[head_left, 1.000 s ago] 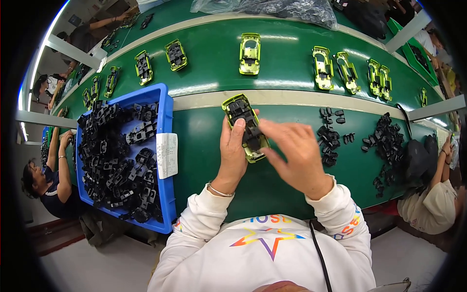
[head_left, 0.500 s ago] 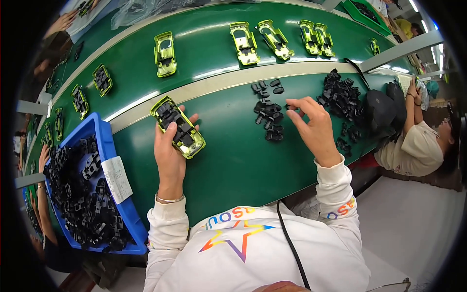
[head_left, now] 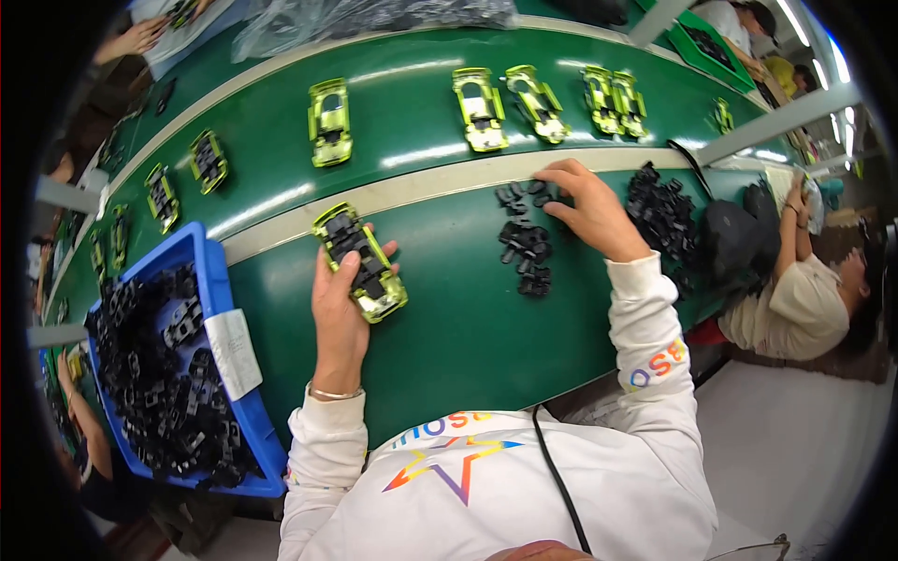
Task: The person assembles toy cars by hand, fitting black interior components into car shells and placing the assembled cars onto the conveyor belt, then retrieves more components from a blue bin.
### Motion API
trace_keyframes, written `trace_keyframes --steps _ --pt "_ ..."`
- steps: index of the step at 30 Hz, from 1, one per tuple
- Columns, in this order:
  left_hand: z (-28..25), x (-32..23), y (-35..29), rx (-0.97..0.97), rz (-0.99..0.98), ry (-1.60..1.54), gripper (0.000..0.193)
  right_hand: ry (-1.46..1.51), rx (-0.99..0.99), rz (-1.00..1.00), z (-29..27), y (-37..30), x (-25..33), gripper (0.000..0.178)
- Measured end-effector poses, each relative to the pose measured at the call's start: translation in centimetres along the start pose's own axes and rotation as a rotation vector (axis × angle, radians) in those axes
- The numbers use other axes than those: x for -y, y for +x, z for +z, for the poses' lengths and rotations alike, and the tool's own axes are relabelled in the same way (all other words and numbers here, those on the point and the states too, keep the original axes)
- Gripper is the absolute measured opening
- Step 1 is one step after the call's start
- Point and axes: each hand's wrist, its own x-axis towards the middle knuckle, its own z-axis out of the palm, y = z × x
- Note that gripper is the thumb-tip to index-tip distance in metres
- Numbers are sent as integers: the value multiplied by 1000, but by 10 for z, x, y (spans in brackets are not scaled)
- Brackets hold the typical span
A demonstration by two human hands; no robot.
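My left hand (head_left: 339, 318) is closed around a yellow-green toy car body (head_left: 382, 302), with its black inner side turned up and the thumb lying across it. Over the far end of a small group of black plastic parts (head_left: 526, 243) reaches my right hand (head_left: 599, 213). Its thumb and forefinger are apart, close to a few dark pieces (head_left: 541, 190); no part shows lifted between them. A larger heap of black parts (head_left: 662, 206) lies to the right of that hand.
At the left stands a blue bin (head_left: 217, 271) full of black car parts. Several yellow-green car bodies (head_left: 330, 122) lie on the green belt (head_left: 402, 103) beyond a pale rail (head_left: 421, 180). A black rounded object (head_left: 734, 229) sits at the right, near a seated person (head_left: 804, 294).
My right hand has moved farther away, to the far end of the small parts group. My left hand still holds the car body. The whole view has shifted slightly.
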Motion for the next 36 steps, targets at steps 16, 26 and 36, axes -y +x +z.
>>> trace_keyframes --steps 16,26,36 --pt "10 -7 -18 161 213 -71 80 351 55 -119 40 7 193 40" --pt "16 -17 -23 300 161 -54 90 95 -187 -323 53 15 201 28" --pt "19 -14 -23 219 103 -62 80 43 -330 -472 65 6 182 29"
